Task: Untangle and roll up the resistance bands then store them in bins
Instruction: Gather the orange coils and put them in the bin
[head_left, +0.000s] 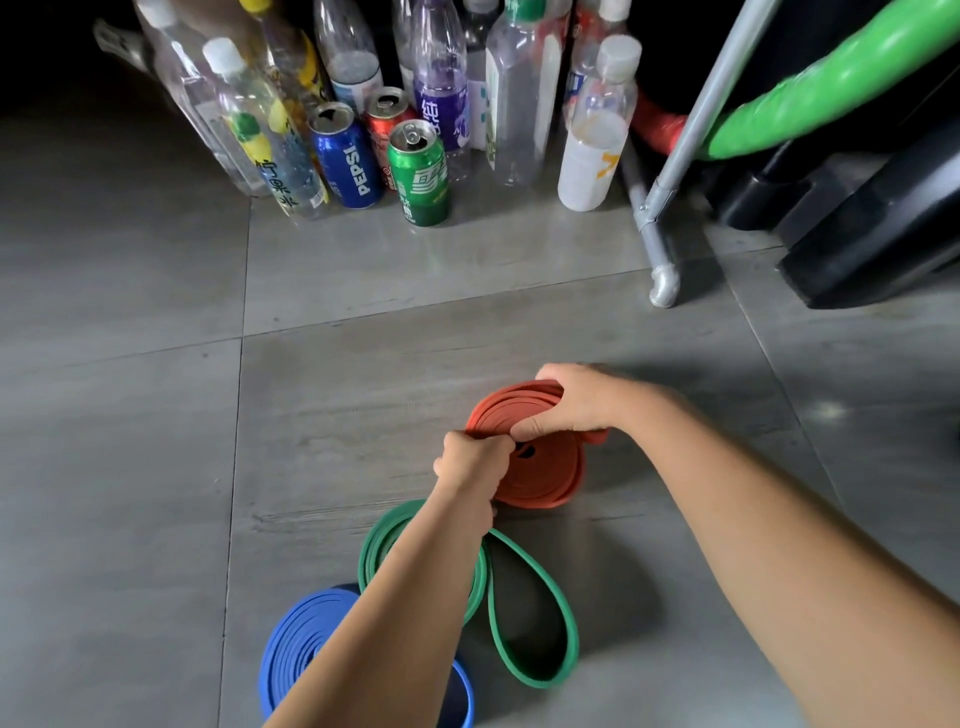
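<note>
The right hand (576, 400) is curled over the far rim of the orange resistance band (545, 478), thumb and fingers pinching its stacked turns, while the left hand (470, 462), touching it thumb to knuckle, is closed in a fist on the same coil's near-left edge. The coil stands tilted on the grey tiled floor (156, 467) directly under both hands, its lower edge on the tile. Just behind the left wrist, towards the person, lies the green resistance band (374, 551), partly coiled under the forearm with one long loop splayed open to the right. Nearer still, under the left elbow, sits the blue resistance band (291, 649) in loose turns. Bare tile spreads wide to the left of the left hand and ahead of both hands, crossed by grout lines. Well beyond the hands stand a Pepsi can (345, 161), a green can (420, 174), a red can (384, 124) and a cluster of clear plastic bottles (514, 93). Beyond and right of the right hand, a grey pipe frame's foot (664, 283) meets the floor, with a green hoop (810, 83) and a black base (857, 234) behind it, closing off that side
</note>
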